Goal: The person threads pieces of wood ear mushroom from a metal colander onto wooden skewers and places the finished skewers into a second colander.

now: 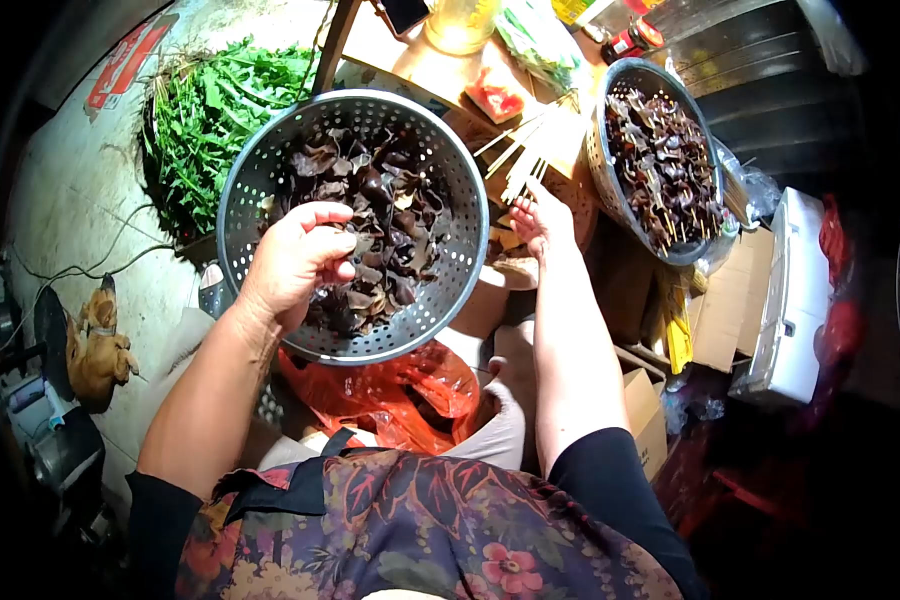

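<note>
A grey perforated colander [448,300] holds dark wood ear mushrooms [370,190]. Over its left side is my left hand [305,255], closed with the fingers curled in; what they hold, if anything, is hidden. Thin pale bamboo skewers [526,160] lie fanned out at the table edge, right of the colander. My right hand [544,220] is closed at their near ends, fingertips pinching at the skewers. A second basket [606,175] farther right holds skewered wood ear pieces [660,165].
Leafy greens [215,120] lie on the floor at left, near a brown dog [100,345]. A red plastic bag [390,395] is below the colander. On the table stand a jar [632,40] and a glass container [460,25]. A white foam box [785,300] and cardboard [735,300] are at right.
</note>
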`<action>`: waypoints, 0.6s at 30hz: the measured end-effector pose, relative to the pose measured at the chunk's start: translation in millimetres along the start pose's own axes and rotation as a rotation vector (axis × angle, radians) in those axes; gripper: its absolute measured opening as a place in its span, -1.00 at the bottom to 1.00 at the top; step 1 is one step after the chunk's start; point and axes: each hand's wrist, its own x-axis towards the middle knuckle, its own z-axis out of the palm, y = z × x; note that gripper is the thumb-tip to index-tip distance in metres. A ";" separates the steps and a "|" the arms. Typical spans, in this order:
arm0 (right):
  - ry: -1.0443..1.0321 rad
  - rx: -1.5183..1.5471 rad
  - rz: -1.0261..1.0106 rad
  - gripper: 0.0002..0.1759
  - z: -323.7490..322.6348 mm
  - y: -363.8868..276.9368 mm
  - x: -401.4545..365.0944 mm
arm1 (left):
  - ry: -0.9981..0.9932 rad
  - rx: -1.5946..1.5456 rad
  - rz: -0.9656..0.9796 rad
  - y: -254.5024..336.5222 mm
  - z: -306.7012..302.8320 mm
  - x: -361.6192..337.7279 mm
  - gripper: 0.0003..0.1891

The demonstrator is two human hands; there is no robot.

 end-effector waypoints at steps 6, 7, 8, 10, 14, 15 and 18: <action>0.011 0.057 -0.064 -0.87 15.5 3.1 4.9 | -0.021 0.021 -0.042 0.1 -4.7 2.8 -0.75; 0.010 0.055 -0.068 -0.87 13.9 1.0 5.8 | -0.022 0.018 -0.038 1.7 -4.4 2.5 -0.75; -0.025 0.019 -0.121 -0.86 9.9 -0.8 7.6 | -0.010 0.010 -0.032 3.4 -3.7 1.3 -0.75; -0.023 0.040 -0.191 -0.83 9.4 -6.6 3.5 | 0.002 -0.001 -0.025 4.3 -4.0 -0.6 -0.75; 0.071 0.018 -0.179 -0.84 1.0 -19.1 -13.5 | -0.014 0.026 0.080 4.4 -1.9 -5.9 -0.69; 0.060 0.058 -0.146 -0.84 -1.0 -20.9 -20.1 | -0.024 0.043 0.109 5.0 -0.7 -7.8 -0.67; 0.017 0.075 -0.105 -0.84 -6.4 -22.6 -45.5 | -0.046 0.090 0.062 2.8 1.7 -10.2 -0.76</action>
